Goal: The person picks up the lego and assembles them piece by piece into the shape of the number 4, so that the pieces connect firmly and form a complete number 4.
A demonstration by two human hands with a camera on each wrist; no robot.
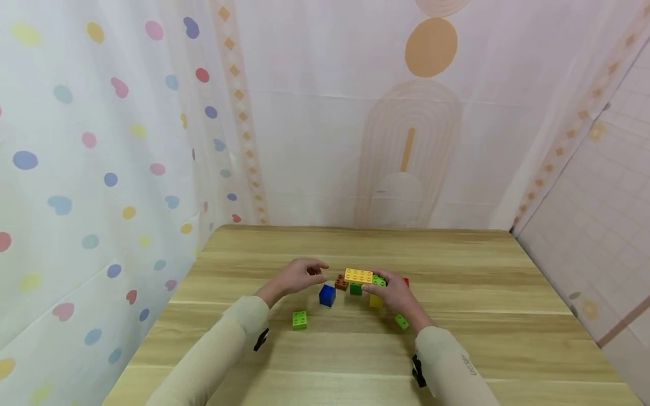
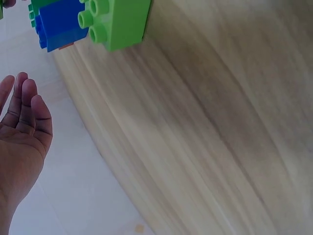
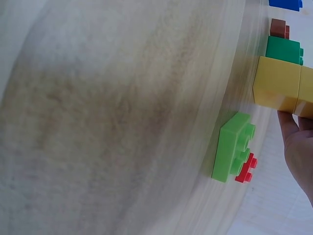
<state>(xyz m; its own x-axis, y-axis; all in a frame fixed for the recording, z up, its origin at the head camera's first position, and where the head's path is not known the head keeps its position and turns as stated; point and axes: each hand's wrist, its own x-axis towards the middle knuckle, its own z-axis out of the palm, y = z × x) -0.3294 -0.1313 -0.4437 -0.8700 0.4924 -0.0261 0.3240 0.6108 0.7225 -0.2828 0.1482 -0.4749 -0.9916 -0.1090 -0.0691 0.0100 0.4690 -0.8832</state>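
Note:
My left hand [image 1: 303,274] hovers behind and left of the blue toy brick [image 1: 327,295], thumb and fingers apart with nothing between them. My right hand [image 1: 391,290] grips a yellow toy brick [image 1: 358,275] with two rows of studs, thumb at its near side. Lime-green studs [image 1: 378,279] show right beside it, between thumb and fingers. Below them, another yellow brick [image 1: 376,301] is partly covered by the hand. In the right wrist view, yellow bricks [image 3: 277,84] stand one on another at the fingertips. A dark green brick [image 1: 355,288] and a brown brick [image 1: 341,282] lie left of them.
On the wooden table [image 1: 345,361], a lime-green brick [image 1: 299,320] lies near the left forearm. Another lime-green brick [image 1: 402,321] lies by the right wrist. A red brick [image 1: 405,281] shows behind the right hand. Patterned curtains [image 1: 315,141] hang around the table.

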